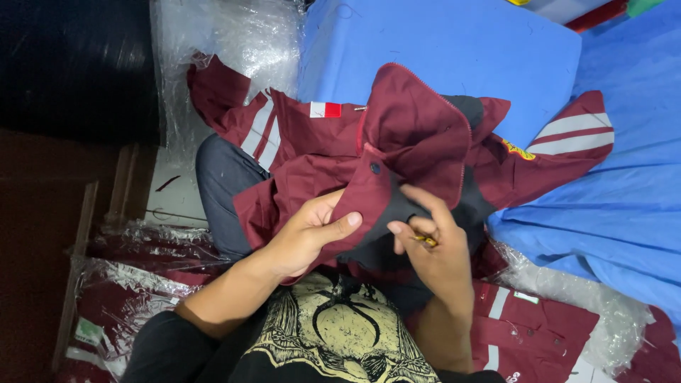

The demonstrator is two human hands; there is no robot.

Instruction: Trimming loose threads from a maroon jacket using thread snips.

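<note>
On jacket (425, 135), red-white rectangular label (325, 109).

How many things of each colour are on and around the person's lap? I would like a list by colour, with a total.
Maroon garments: 3, the jacket held by the left hand and right hand, and two bagged ones.
Blue fabric piles: 2.
Small yellowish tool in the right hand: 1.
Total: 6
</note>
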